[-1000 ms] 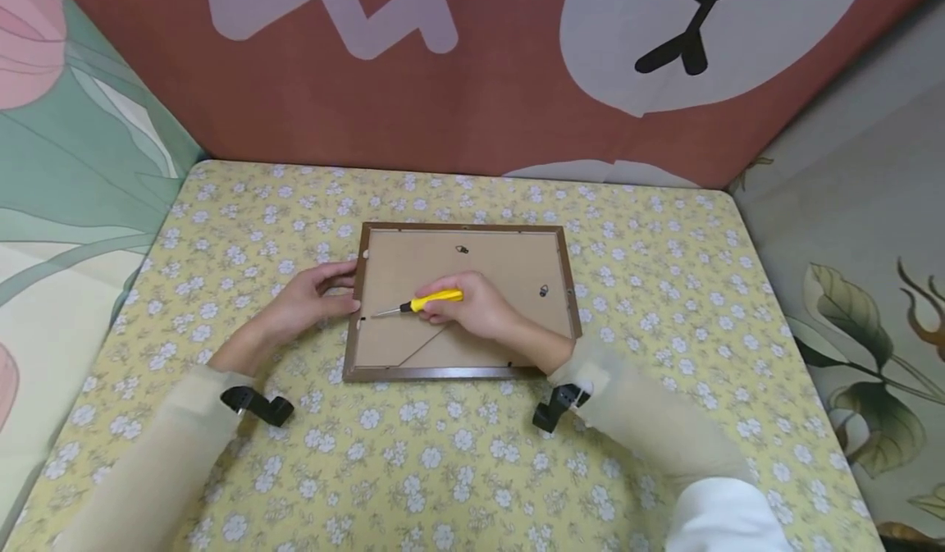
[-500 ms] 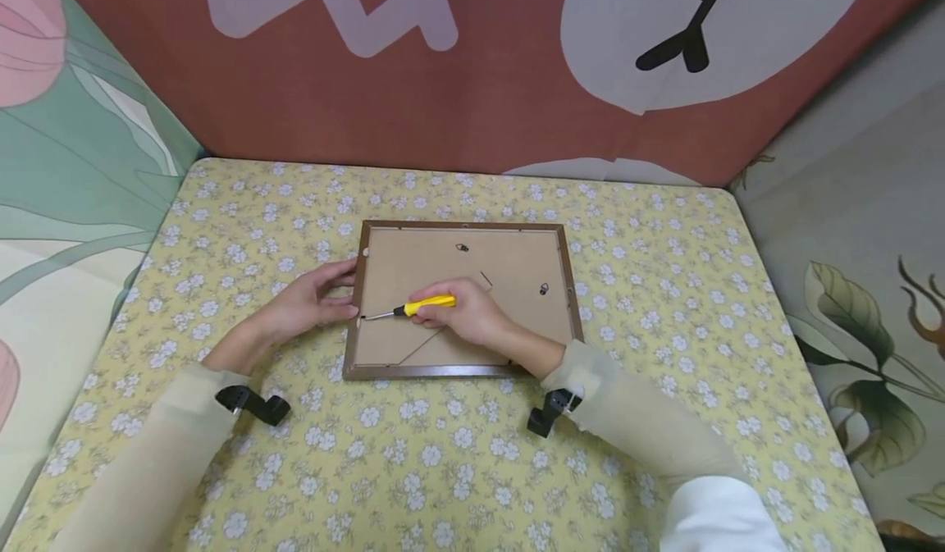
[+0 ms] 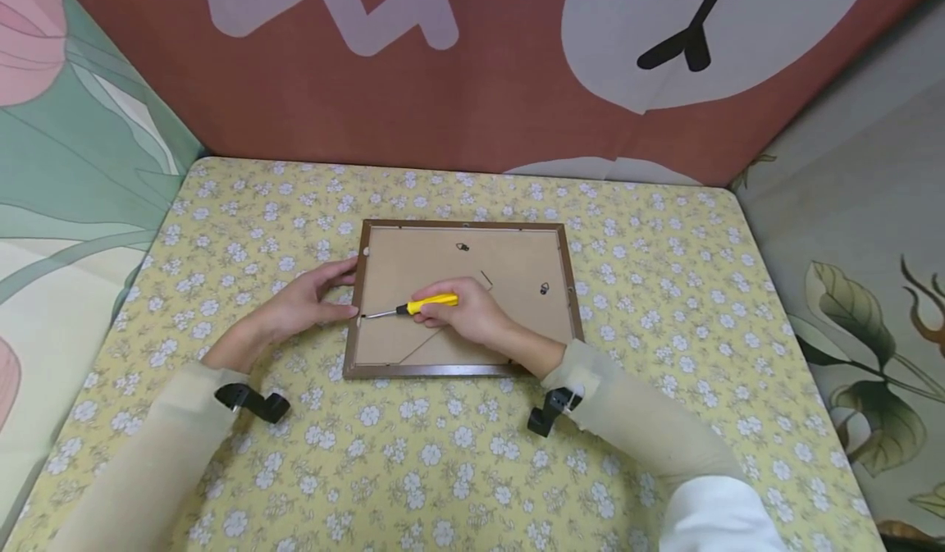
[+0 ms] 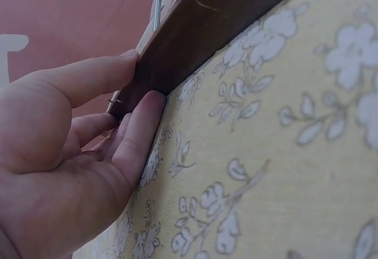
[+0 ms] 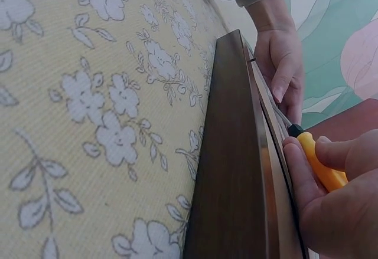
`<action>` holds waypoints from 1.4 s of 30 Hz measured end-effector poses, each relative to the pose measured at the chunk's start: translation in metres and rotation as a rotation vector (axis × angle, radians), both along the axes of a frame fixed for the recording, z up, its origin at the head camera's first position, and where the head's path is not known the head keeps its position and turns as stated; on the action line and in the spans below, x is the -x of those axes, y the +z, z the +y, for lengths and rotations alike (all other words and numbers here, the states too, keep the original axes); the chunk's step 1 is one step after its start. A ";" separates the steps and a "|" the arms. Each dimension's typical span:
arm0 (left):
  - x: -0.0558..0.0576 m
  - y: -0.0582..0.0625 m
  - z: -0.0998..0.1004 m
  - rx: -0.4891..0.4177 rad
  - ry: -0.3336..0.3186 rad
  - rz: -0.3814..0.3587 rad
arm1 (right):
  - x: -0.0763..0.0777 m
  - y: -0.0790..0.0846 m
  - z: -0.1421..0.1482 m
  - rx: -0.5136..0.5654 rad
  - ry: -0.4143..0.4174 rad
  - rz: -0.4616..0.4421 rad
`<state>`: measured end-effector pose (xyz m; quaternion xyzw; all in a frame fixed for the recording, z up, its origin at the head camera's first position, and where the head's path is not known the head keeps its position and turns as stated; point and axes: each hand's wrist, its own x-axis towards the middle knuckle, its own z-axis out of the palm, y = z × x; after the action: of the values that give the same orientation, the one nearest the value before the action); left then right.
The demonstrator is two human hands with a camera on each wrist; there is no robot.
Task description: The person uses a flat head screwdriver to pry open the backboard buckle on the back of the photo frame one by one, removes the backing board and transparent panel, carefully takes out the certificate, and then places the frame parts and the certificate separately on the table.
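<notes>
A brown picture frame [image 3: 465, 371] lies back up on the table, showing its tan backing board [image 3: 413, 261]. My right hand [image 3: 472, 314] holds a yellow-handled screwdriver [image 3: 434, 302] just over the board. Its thin metal shaft points left, with the tip at a small dark tab [image 3: 363, 316] on the inner left edge. My left hand [image 3: 310, 296] rests against the frame's left side. In the left wrist view the thumb [image 4: 100, 76] touches the upper edge while the fingers [image 4: 142, 126] lie along the outer side. The tip's exact contact is too small to tell.
A floral yellow cloth [image 3: 458, 470] covers the table. Two dark hanging hooks sit on the board, one at the top [image 3: 462, 247] and one at the right [image 3: 544, 288]. Dark tabs line the inner rim. A red-brown patterned wall [image 3: 502, 84] stands behind the table.
My right hand has shifted slightly left and down, bringing the screwdriver's tip to the left tab. The left hand and the frame have stayed nearly where they were.
</notes>
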<state>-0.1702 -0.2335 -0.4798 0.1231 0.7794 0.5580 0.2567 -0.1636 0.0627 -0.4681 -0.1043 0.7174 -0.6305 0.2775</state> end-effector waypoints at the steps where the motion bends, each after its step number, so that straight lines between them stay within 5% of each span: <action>1: 0.000 0.000 0.000 -0.003 -0.001 -0.001 | 0.000 0.000 0.000 0.003 -0.001 -0.007; 15: -0.004 0.001 0.002 0.021 0.045 -0.031 | 0.000 -0.001 -0.001 0.031 -0.021 -0.043; 29: -0.004 0.003 0.007 0.081 0.069 -0.018 | -0.003 -0.002 -0.007 0.001 -0.081 0.033; 42: -0.006 0.009 0.009 0.104 0.098 -0.049 | -0.002 -0.002 -0.005 0.003 -0.084 -0.015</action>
<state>-0.1643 -0.2247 -0.4710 0.0573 0.8060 0.5315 0.2542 -0.1615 0.0577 -0.4697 -0.0697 0.7181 -0.6433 0.2562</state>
